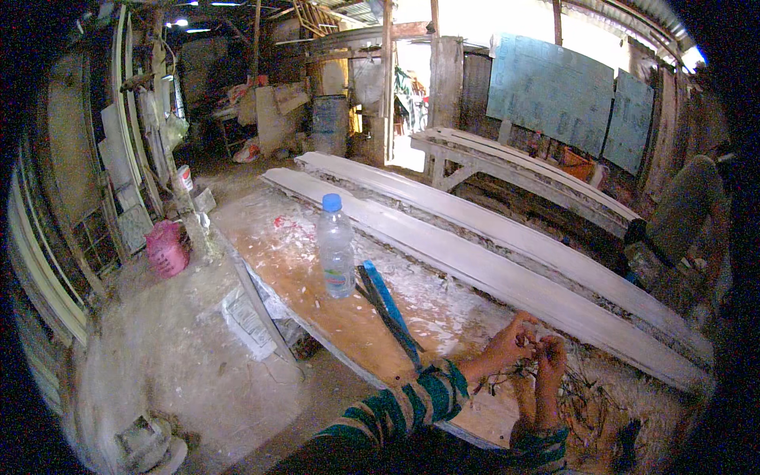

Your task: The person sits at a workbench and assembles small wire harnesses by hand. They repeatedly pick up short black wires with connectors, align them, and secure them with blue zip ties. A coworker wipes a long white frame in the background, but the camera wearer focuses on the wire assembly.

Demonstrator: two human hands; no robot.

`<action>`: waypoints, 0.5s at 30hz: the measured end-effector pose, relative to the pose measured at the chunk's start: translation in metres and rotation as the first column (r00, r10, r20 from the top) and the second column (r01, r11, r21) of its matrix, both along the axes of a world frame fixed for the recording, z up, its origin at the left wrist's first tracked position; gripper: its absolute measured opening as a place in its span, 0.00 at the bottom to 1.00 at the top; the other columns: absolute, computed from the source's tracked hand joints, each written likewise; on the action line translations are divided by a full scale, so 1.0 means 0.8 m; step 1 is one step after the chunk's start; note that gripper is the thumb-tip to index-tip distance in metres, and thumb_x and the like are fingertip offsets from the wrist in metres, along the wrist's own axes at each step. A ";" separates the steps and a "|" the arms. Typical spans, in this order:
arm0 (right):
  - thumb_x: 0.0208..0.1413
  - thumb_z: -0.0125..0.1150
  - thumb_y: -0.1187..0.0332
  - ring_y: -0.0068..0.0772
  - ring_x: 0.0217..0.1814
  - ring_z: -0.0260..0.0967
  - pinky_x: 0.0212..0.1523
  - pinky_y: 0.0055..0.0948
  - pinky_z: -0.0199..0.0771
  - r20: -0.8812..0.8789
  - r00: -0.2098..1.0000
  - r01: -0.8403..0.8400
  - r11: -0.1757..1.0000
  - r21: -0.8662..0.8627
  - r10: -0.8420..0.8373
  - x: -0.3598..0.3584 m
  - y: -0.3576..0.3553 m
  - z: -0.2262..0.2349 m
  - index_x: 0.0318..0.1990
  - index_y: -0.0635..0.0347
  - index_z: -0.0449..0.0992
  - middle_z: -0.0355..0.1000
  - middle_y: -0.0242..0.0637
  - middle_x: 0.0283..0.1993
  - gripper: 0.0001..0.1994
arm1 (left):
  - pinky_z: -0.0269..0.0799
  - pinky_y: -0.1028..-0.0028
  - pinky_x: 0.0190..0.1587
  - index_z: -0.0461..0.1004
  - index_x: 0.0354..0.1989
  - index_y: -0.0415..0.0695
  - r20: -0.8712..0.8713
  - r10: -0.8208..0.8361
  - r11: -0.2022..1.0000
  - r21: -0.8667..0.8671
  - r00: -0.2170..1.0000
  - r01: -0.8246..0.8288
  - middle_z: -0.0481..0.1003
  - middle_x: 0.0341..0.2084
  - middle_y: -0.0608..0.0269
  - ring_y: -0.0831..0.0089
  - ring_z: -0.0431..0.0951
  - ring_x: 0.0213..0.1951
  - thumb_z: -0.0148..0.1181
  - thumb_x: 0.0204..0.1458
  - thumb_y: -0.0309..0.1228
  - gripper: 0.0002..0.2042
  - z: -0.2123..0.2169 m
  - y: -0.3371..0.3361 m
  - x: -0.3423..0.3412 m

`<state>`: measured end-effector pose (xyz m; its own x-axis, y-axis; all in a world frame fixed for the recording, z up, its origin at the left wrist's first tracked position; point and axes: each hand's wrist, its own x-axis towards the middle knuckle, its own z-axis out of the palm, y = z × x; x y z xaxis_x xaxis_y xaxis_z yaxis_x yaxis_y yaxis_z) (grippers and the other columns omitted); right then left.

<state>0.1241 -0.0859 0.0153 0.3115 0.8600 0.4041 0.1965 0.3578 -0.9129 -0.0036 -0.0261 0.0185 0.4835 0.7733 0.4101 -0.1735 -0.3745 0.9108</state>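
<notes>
My left hand [511, 340] and my right hand [551, 354] are close together over the near right part of the work table [364, 336]. The fingers of both are bent and pinched; whatever thin thing they hold is too small to make out. Below and beside my right hand lies a tangle of dark, thin strands [586, 404]. Left of my hands, a blue flat strip [388, 305] and a dark strip [378, 299] rest on the table, reaching to my left sleeve. A clear plastic bottle with a blue cap [336, 249] stands upright beyond them.
Two long white moulded strips [475, 261] run along the table's far side, amid white flakes. Behind them stands a wooden bench [507, 162]. Another person's leg [690, 210] shows at far right. A pink bag [167, 249] sits on the floor at left, near leaning boards.
</notes>
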 end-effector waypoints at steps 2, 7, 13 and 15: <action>0.50 0.54 0.70 0.19 0.31 0.61 0.28 0.18 0.61 -0.074 0.996 -0.047 0.999 0.015 0.048 -0.003 -0.003 0.007 0.35 0.57 0.65 0.64 0.29 0.31 0.06 | 0.64 0.76 0.28 0.57 0.46 0.49 0.044 0.057 0.993 0.101 0.997 -0.062 0.67 0.22 0.69 0.77 0.65 0.24 0.56 0.40 0.22 0.22 0.002 -0.003 0.000; 0.48 0.57 0.66 0.19 0.31 0.61 0.27 0.18 0.61 -0.111 0.994 -0.003 0.997 -0.081 -0.006 -0.003 -0.006 0.013 0.35 0.56 0.66 0.65 0.29 0.31 0.09 | 0.64 0.76 0.28 0.58 0.44 0.50 0.066 0.003 1.000 -0.007 0.998 -0.002 0.66 0.22 0.69 0.77 0.65 0.24 0.56 0.41 0.22 0.21 -0.002 -0.004 -0.001; 0.46 0.58 0.71 0.19 0.30 0.62 0.28 0.18 0.62 -0.159 0.987 -0.028 0.999 -0.020 0.024 0.007 0.008 -0.003 0.31 0.57 0.67 0.65 0.28 0.28 0.06 | 0.63 0.76 0.28 0.58 0.45 0.49 0.145 0.034 0.995 0.084 0.989 -0.046 0.66 0.22 0.69 0.78 0.65 0.25 0.56 0.42 0.24 0.21 -0.010 0.006 0.007; 0.46 0.58 0.73 0.19 0.30 0.62 0.29 0.18 0.62 -0.134 0.991 0.000 1.000 0.015 0.002 0.009 0.012 -0.009 0.29 0.58 0.67 0.66 0.28 0.27 0.05 | 0.64 0.75 0.27 0.57 0.45 0.48 0.123 0.042 0.999 0.006 0.991 -0.043 0.65 0.22 0.69 0.78 0.65 0.25 0.57 0.42 0.24 0.21 -0.013 0.005 0.008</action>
<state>0.1316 -0.0763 0.0080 0.3626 0.8547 0.3715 0.0723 0.3716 -0.9256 0.0030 -0.0225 0.0081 0.3954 0.7886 0.4710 -0.2678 -0.3916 0.8803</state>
